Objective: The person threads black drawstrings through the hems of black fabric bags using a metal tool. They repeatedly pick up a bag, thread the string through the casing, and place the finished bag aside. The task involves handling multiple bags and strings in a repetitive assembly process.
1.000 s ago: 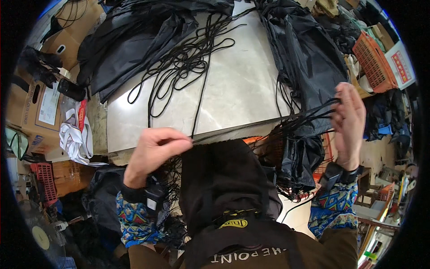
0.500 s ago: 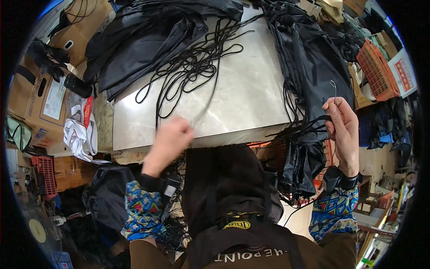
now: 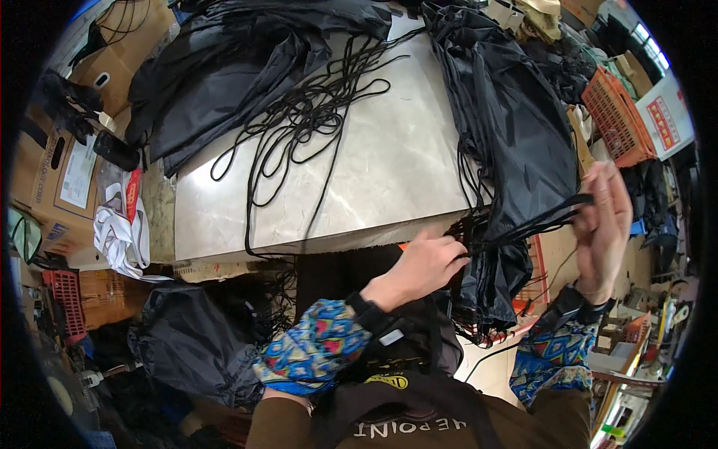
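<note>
At the table's near-right edge, your left hand (image 3: pixel 426 266) is closed in a pinch on a bundle of black cords (image 3: pixel 516 232), w/ fingertips (image 3: pixel 458 254) right where the strands bunch together. Those cords run taut up and to the right to your right hand (image 3: pixel 602 224), which is raised, palm inward, fingers mostly straight but curled enough to hook the cord ends near the fingertips (image 3: pixel 591 198); it looks blurred, so the exact grip is hard to tell. Cords come out of a pile of black fabric bags (image 3: pixel 516 127) draped over the table's right side and hanging off the front edge, just beside both hands. Pale metal table top (image 3: pixel 389 172) lies just beyond your left hand. Farther back, a loose tangle of black cord (image 3: pixel 307 112) sprawls across the top, one strand dropping over the front edge. Another heap of black fabric (image 3: pixel 232 67) sits at the far-left corner. Off to the right, an orange plastic crate (image 3: pixel 617 112); to the left, cardboard boxes (image 3: pixel 60 172) and a white cloth (image 3: pixel 120 236); below the table's left side, a dark bag (image 3: pixel 187 340).
</note>
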`<state>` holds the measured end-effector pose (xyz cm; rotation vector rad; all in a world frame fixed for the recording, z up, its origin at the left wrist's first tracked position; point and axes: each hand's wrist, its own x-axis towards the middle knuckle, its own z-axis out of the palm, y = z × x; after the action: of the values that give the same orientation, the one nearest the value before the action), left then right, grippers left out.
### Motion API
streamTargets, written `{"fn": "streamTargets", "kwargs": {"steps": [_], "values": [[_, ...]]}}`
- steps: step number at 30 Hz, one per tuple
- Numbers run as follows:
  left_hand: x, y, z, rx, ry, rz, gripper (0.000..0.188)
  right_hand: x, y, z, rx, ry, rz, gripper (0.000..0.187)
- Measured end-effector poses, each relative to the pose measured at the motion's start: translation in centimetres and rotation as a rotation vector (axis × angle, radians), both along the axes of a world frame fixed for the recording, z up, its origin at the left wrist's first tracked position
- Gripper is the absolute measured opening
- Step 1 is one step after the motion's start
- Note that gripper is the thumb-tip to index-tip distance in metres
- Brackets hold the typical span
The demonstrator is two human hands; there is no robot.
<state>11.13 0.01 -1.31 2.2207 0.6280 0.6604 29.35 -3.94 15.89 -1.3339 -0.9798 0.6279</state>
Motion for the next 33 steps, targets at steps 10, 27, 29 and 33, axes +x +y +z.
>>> {"fn": "streamTargets", "kwargs": {"steps": [10, 27, 29, 33], "values": [[-23.9, 2.4, 3.1, -0.680, -0.166, 0.648, 0.014, 12.5, 2.5, -1.7, 0.270, 0.094, -0.197, 0.024], [-29.0, 1.6, 5.3, -0.774, -0.999, 0.694, 0.027, 12.7, 21.7, -15.6, -0.329, -1.434, 0.018, 0.022], [-28.5, 1.2, 6.2, -0.778, -0.954, 0.696, 0.026, 12.9, 25.5, -15.4, -0.385, -1.426, 0.105, 0.026], [-26.8, 2.5, 8.0, -0.729, -1.007, 0.696, 0.021, 16.2, 32.6, -16.3, -0.329, -1.426, 0.238, 0.039]]}}
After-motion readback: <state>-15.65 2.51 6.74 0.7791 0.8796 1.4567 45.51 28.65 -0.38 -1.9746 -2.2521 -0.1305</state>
